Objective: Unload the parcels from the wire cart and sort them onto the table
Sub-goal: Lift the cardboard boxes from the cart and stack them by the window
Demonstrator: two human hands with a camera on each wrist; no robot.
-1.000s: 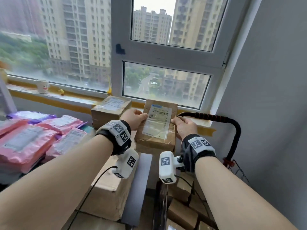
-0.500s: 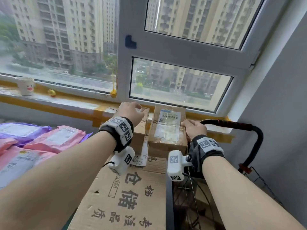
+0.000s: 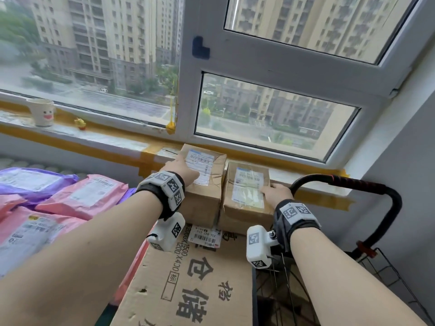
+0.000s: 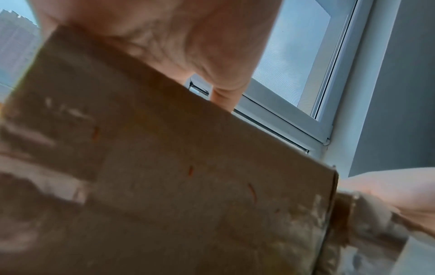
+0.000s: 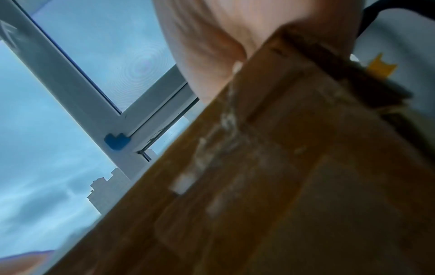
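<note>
1. Far left, a white paper cup stands on the window sill; below it, pink and purple mailer bags lie piled together.
2. The left hand lies flat on top of the left cardboard parcel, fingers stretched over its label, pressing rather than gripping. The left wrist view shows that palm on the box top.
3. Just beside it, touching, sits the right cardboard parcel. Both stand on a big flat carton printed with black characters, hard against the sill.
4. The right hand rests on that parcel's right edge; whether the fingers curl round the side I cannot tell.
5. Far right, the wire cart with its black handle stands against the grey wall.
</note>
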